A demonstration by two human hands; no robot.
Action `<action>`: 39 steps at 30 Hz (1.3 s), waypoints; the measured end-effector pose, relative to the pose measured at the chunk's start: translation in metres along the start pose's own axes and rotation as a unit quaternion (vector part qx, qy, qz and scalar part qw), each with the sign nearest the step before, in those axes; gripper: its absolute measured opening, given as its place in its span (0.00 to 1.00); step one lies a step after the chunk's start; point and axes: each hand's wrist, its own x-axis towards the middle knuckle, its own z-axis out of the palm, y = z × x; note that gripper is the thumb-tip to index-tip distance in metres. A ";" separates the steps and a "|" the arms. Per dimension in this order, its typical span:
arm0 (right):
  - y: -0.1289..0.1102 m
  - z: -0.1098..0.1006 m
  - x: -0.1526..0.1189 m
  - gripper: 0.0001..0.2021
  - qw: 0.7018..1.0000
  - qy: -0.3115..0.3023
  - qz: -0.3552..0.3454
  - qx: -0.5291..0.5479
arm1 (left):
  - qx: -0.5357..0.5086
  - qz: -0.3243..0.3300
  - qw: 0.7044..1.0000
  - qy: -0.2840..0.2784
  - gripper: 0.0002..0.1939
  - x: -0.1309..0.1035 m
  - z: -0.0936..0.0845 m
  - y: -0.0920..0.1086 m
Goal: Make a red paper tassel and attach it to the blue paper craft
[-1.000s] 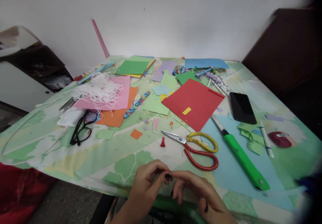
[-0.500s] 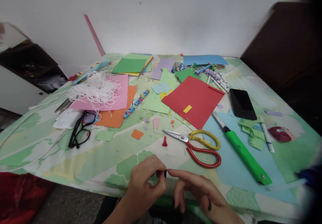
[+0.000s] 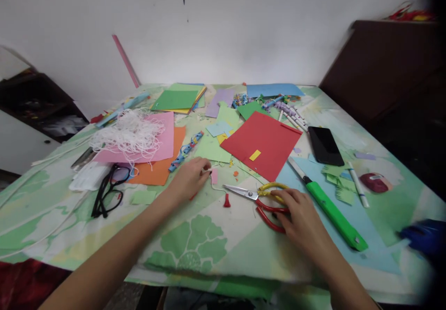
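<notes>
My left hand (image 3: 191,178) pinches the white string (image 3: 213,185) near the middle of the table. The string's other end runs to a small red tassel (image 3: 226,201) lying on the cloth. My right hand (image 3: 296,212) is closed around the red and yellow handles of the scissors (image 3: 249,193), which lie on the table with their blades pointing left, towards the string. A pink scrap (image 3: 214,176) lies beside the string. Behind the scissors is a red paper sheet (image 3: 261,145) with a yellow strip (image 3: 255,155) on it.
A green cutter (image 3: 336,215) and a phone (image 3: 326,146) lie on the right. Black glasses (image 3: 108,191), a white string pile (image 3: 128,133) and a blue patterned stick (image 3: 186,151) are on the left. Green paper (image 3: 176,100) sits at the back.
Both hands have moved forward from the table's front edge. My left hand has taken hold of the string, and my right hand has gone to the scissors' handles.
</notes>
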 end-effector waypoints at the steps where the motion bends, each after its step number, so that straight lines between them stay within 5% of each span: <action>1: 0.003 0.001 0.001 0.19 1.000 -0.015 0.003 0.003 | 0.004 -0.010 1.000 0.003 0.05 0.009 0.001 -0.004; 6: 0.005 -0.004 0.002 0.21 0.999 -0.040 0.001 0.031 | -0.013 -0.036 0.999 -0.019 0.05 0.030 0.010 -0.011; 15: 0.008 0.004 -0.011 0.23 0.999 -0.004 0.045 0.028 | -0.112 -0.036 0.993 -0.009 0.06 0.019 0.001 -0.003; 28: 0.013 -0.035 -0.036 0.20 0.977 0.040 0.201 0.067 | -0.066 0.010 0.996 0.060 0.07 0.041 0.007 0.003; 34: 0.016 -0.028 -0.038 0.28 0.947 0.067 0.245 0.198 | -0.072 0.081 0.994 0.015 0.06 0.049 0.022 0.029; 39: 0.014 -0.026 -0.040 0.32 0.945 0.070 0.264 0.179 | -0.052 0.097 0.994 -0.016 0.06 0.086 0.044 0.059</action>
